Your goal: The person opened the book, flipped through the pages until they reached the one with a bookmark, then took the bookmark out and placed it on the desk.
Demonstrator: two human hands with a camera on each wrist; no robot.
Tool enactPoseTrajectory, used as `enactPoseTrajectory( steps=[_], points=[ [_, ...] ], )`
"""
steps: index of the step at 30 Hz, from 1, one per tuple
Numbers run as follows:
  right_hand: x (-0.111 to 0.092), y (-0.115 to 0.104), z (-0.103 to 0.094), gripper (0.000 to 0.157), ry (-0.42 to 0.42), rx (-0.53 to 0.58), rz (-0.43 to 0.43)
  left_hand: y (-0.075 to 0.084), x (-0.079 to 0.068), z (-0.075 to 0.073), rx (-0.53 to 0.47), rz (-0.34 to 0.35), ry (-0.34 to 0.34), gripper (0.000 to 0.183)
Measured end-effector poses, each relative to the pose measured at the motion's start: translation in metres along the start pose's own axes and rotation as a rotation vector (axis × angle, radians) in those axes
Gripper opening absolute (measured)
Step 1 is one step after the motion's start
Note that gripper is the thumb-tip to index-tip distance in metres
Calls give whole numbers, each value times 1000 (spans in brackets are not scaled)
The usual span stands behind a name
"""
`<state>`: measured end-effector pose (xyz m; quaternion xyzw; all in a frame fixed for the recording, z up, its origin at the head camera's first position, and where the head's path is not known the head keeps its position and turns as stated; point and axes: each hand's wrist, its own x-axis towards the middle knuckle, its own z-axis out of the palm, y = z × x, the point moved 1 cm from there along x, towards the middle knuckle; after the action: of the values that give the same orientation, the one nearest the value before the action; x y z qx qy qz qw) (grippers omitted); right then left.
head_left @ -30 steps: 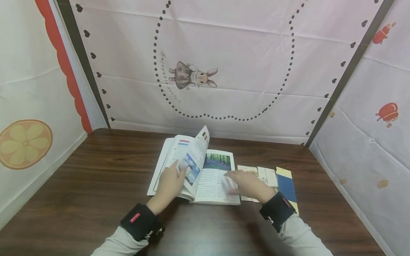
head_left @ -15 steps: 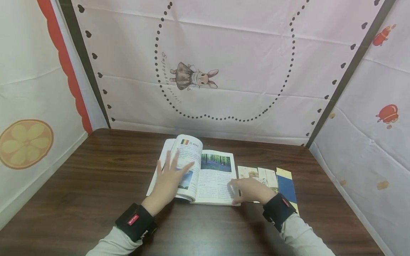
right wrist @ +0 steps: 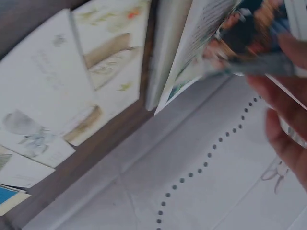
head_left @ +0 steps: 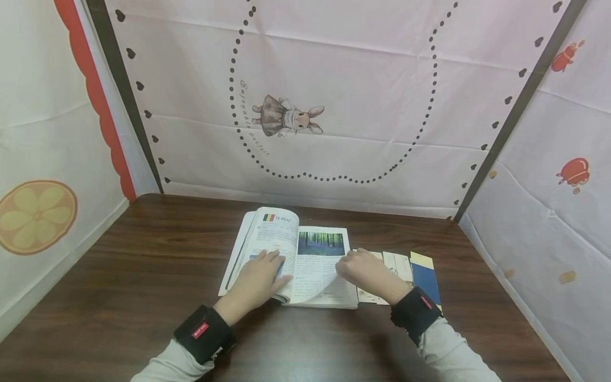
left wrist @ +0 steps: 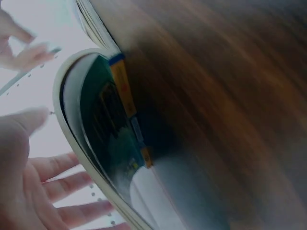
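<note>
A thick open book [head_left: 309, 273] lies on the dark wood table, its right page topped by a forest photo [head_left: 321, 243]. My left hand [head_left: 258, 277] rests on the left page, fingers extended and partly covering a blue picture. In the left wrist view the fingers [left wrist: 72, 213] spread over the curved leaves. My right hand [head_left: 367, 269] pinches the outer edge of a right-hand page, whose lower corner curls up. The right wrist view shows this lifted page [right wrist: 254, 28] between thumb and fingers, a coloured photo on its underside.
Right of the book, pale illustrated cards [head_left: 398, 263] overlap in a row, partly beneath the right forearm. A blue and yellow card or booklet [head_left: 425, 281] ends the row. Printed cloth walls [head_left: 363, 106] enclose the table [head_left: 143, 276] at the back and sides.
The left hand turned a page over to the left, then slid down it toward the near edge. The right hand, earlier at the right page's lower corner, has now taken hold of that page and lifted it.
</note>
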<state>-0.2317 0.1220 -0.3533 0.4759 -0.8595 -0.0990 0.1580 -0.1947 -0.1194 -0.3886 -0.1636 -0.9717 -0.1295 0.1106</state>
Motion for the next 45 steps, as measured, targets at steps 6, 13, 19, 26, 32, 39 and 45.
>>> enactPoseTrajectory(
  steps=[6, 13, 19, 26, 32, 39, 45],
  points=[
    [7, -5, -19, 18, 176, -56, -13, 12, 1, 3, 1, -78, -105, 89],
    [15, -11, -34, 21, 263, -79, -50, 23, 2, 3, 64, -102, -99, 98],
    [19, -14, -38, 21, 293, -76, -70, 27, 2, 6, 91, -136, -94, 100],
    [21, -15, -34, 22, 368, -30, -48, 29, 1, 6, 112, -119, -82, 77],
    [16, -11, -27, 41, 405, 90, 70, 23, 3, 1, -3, -147, 87, 44],
    [4, -5, -12, 44, 213, 165, 176, 4, 2, -9, -274, -249, 275, 37],
    [-5, -1, 2, 45, 27, 243, 277, -9, -1, -13, -399, -269, 370, 23]
  ],
)
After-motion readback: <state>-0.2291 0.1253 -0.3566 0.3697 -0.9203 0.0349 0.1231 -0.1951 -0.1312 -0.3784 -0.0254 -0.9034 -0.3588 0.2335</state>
